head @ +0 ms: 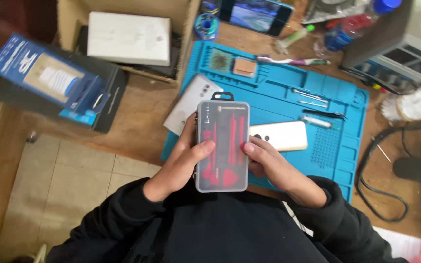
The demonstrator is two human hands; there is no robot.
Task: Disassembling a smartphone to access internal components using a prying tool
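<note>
Both hands grip the tool case (222, 146) above the blue mat (278, 92): left hand (181, 163) wraps its left edge, thumb on the lid; right hand (269, 163) clasps the right edge, 2 phones beneath.

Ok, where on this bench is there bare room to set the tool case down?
Bare wood between the blue mat and the blue carton. The mat's middle, between toothbrush and cream phone, is free. The right bench edge is crowded with cables and a cotton tub.

A wooden bench (137, 122) is lying beyond the hands, a blue mat (278, 87) covering it; pale floor tiles (64, 190) are showing to their left.
</note>
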